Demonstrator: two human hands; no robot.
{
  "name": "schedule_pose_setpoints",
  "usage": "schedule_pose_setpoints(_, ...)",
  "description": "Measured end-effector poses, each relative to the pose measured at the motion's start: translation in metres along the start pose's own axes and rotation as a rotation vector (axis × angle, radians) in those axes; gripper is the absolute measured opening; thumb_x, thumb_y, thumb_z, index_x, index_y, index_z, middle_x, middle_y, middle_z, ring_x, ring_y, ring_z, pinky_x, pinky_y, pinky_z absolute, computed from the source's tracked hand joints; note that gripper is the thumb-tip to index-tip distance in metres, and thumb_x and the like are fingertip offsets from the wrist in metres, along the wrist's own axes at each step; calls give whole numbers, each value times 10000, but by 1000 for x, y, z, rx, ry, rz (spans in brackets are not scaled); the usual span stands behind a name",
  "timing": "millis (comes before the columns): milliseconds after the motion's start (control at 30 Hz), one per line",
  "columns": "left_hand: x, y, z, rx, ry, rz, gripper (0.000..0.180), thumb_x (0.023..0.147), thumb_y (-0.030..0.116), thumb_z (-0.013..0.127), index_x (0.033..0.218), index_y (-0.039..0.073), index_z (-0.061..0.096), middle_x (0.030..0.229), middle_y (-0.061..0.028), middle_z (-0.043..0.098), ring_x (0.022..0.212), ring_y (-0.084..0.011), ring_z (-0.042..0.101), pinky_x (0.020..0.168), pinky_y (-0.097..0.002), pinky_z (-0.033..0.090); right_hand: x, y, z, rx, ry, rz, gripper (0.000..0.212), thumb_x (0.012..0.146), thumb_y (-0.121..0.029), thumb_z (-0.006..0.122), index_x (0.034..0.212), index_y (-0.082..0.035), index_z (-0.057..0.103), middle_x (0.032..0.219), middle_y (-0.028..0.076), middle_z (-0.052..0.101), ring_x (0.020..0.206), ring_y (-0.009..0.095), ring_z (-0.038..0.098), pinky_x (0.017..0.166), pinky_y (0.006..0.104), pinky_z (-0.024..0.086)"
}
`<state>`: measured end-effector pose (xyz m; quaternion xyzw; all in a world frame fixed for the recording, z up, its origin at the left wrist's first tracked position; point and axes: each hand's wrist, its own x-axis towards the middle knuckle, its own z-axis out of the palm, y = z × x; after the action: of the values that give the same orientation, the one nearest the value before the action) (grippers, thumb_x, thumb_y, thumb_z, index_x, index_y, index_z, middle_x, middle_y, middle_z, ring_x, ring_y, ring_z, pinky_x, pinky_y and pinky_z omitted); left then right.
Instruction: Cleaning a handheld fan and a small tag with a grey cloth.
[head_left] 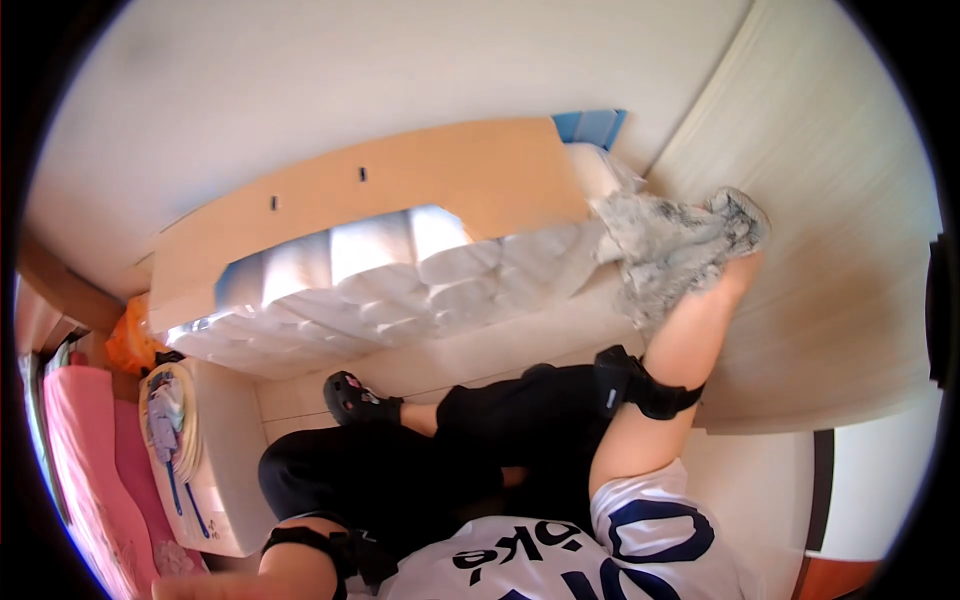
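Grey cloth (655, 245) fills right grip (738, 222) — arm (700, 320) extended forward.

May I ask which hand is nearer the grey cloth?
Right: the right hand is at the grey cloth, mostly covered; the left hand is far off, lower left.

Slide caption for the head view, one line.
Right arm outstretched, shaggy grey cloth at its end, beside a tan panel and puffy translucent plastic.

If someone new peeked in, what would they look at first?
Probably the fluffy grey cloth at the right hand, over on the right. Next, the long tan board across the middle, with puffy, shiny plastic just below it in the picture. Then the bright pink thing at the far left.
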<state>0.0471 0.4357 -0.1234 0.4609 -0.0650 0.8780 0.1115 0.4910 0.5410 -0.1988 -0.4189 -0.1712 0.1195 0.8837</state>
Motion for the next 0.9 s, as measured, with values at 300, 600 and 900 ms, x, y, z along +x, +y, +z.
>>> schedule_pose_setpoints(300, -45, -83, 16, 487, -850, -860, 386, 783, 64, 656, 1146, 7, 538, 950, -120, 601, 841, -230, 589, 725, -315, 481, -123, -26, 83, 186, -470, 380, 182, 852, -184, 530, 838, -13, 593, 821, 81, 591, 705, 213, 586, 674, 327, 494)
schedule_pose_setpoints(600, -74, -113, 1, 677, -961, -1051, 122, 815, 71, 649, 908, -2, 618, 861, -109, 638, 817, -215, 617, 661, -310, 495, -175, -9, 94, 197, -595, 414, 135, 868, -123, 620, 920, -2, 592, 837, 41, 607, 748, 116, 578, 674, 252, 478)
schedule_pose_setpoints(900, -84, -118, -3, 446, -709, -1203, 359, 820, 136, 671, 1090, -26, 499, 924, -129, 632, 907, -210, 614, 812, -327, 492, -198, -1, 102, 154, -718, 606, 143, 859, -154, 653, 877, -26, 591, 778, 16, 619, 697, 65, 568, 638, 201, 453)
